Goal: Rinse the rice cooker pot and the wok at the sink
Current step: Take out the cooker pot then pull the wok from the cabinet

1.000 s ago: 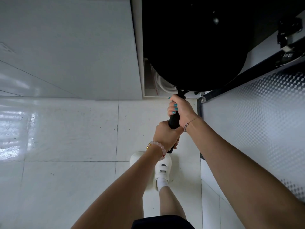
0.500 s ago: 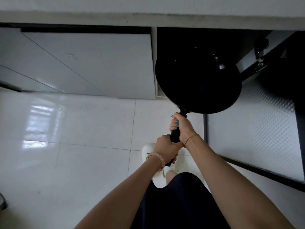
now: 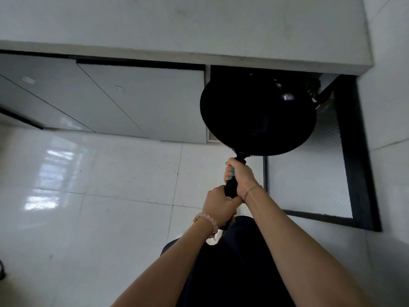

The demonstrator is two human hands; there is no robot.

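White glossy floor tiles [image 3: 99, 173] meet a grey bench [image 3: 199, 29] whose cabinet door [image 3: 309, 173] at the right end stands open. The black wok [image 3: 254, 116] hangs in the air before that opening, below the bench's front edge. Both hands are wrapped round its handle [image 3: 231, 189], the right hand [image 3: 240, 173] nearer the bowl and the left hand [image 3: 218, 206] behind. This looks like fetching; next comes lifting it to the unseen sink. Since half a second ago, more bench top shows.

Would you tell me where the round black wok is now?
Head view, right of centre: left hand and right hand hold the black wok before the open cabinet under the grey countertop.
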